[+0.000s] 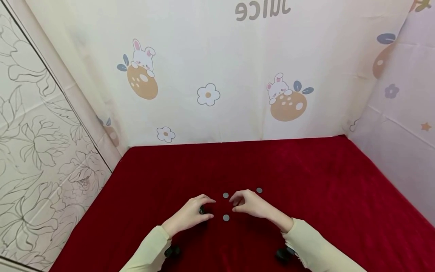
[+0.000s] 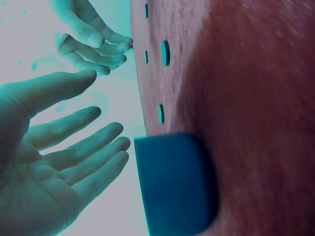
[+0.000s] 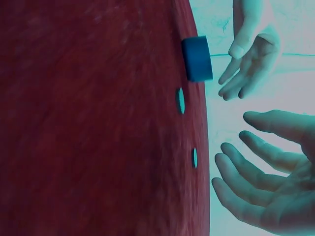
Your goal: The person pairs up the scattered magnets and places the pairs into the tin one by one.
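My left hand hovers above the red cloth with its thumb and fingers apart, holding nothing. Under it is a dark, round-cornered block, mostly covered by the hand in the head view. My right hand, also holding nothing, is over the cloth with loosely bent fingers. Between the hands lie two small grey discs, a far disc and a near disc. A third disc is just beyond the right hand. The left wrist view shows several discs, including a large-looking one; one is hidden in the head view.
Red velvety cloth covers the table. A pale printed curtain stands along the back and right, and a flower-patterned panel is at the left. Dark wrist devices, a left one and a right one, sit under the sleeves.
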Tool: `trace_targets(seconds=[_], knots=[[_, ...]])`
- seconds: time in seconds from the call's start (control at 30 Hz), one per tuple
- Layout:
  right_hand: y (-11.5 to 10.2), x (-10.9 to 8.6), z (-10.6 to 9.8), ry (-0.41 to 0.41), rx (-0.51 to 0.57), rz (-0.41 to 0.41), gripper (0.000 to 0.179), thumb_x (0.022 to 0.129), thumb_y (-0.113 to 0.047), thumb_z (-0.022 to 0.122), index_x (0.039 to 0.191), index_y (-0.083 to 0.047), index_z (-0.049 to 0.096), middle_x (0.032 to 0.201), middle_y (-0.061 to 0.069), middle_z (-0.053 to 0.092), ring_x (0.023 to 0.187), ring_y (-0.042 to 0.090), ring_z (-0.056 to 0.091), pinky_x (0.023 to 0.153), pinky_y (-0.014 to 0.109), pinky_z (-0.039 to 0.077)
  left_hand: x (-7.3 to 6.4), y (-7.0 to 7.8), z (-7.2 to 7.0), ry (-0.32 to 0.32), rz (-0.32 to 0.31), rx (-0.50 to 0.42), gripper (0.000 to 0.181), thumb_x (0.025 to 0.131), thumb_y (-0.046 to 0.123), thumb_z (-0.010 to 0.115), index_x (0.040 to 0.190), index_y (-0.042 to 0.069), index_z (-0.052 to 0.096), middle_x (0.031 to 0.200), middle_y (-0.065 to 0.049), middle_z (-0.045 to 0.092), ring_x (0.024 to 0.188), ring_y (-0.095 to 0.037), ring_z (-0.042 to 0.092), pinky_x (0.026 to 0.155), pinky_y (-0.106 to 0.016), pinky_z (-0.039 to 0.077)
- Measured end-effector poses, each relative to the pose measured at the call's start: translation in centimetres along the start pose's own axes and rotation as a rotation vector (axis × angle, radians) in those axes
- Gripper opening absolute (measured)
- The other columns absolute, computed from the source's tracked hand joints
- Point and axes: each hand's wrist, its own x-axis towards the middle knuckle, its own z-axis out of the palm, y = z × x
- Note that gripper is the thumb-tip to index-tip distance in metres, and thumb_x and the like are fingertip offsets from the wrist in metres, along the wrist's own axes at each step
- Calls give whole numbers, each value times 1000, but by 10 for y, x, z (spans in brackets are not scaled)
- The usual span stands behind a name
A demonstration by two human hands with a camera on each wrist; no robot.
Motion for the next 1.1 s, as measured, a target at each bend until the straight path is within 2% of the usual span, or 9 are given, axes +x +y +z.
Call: trace_targets(seconds=[0.17,0.43,0.6,0.87,1.1], knots=[[8,-16,-9,9,-41,16,22,80,-6,63,100,3,61,91,14,60,77,20,57,63,22,46,7,5,9,-30,6,19,34,84,16,62,115,4,56,108,-6,54,93,-18,54,78,-28,46],[22,-35,-28,5,-93,23,27,77,-6,66,102,3,60,96,14,60,84,29,56,66,23,46,20,11,17,-71,24,39,32,83,17,63,112,6,58,106,-2,55,94,-14,53,78,-22,45],[27,-42,-35,2,-96,34,28,75,-4,67,101,4,60,98,16,59,84,29,57,64,22,46,25,12,21,-87,18,39,30,82,16,63,110,5,58,103,-2,54,92,-13,53,76,-20,44],[33,-49,-39,-10,-79,58,30,72,-1,68,100,6,60,91,12,58,76,21,55,60,22,45,32,11,31,-125,37,54,31,79,17,67,107,5,60,97,-1,54,87,-9,53,72,-16,44],[43,-50,-37,3,-159,52,27,70,-2,71,95,2,63,86,6,54,74,19,52,60,22,43,36,7,38,-146,36,92,27,78,14,68,104,7,62,93,4,51,82,-5,51,70,-14,43]])
